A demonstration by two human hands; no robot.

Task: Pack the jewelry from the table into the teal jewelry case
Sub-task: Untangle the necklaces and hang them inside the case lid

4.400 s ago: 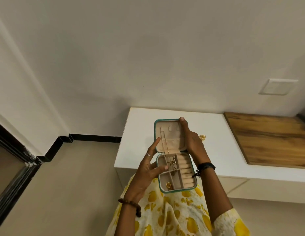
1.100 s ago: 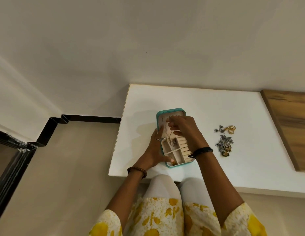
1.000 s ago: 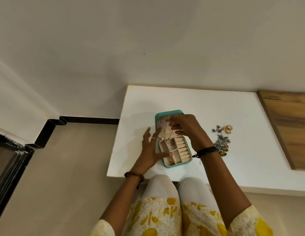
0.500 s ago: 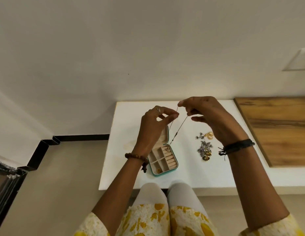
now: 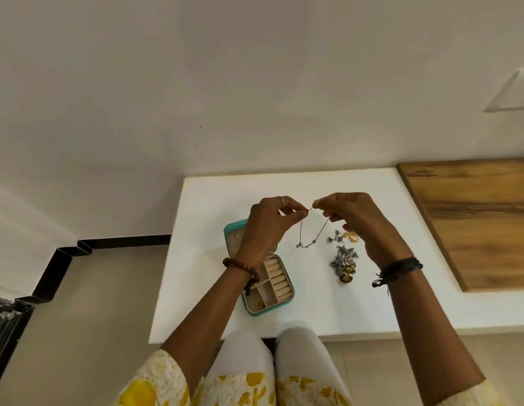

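A thin chain necklace (image 5: 309, 235) hangs in a loop above the white table (image 5: 313, 312). My left hand (image 5: 266, 227) and my right hand (image 5: 351, 218) each pinch one end of it, fingertips almost touching. The teal jewelry case (image 5: 285, 303) lies open on the table below my left wrist, lid partly hidden by that hand. A small gold piece (image 5: 258, 303) sits in its near compartment. On the table to the right lie silver and gold earrings (image 5: 344, 260) and gold rings (image 5: 351, 236).
A wooden surface (image 5: 474, 221) adjoins the table on the right. A pale wall runs behind the table. My knees sit at the table's near edge, with tiled floor to the left.
The case went from my hands onto the table. I lifted the necklace out of it and now hold it up by both ends, which have come closer together.
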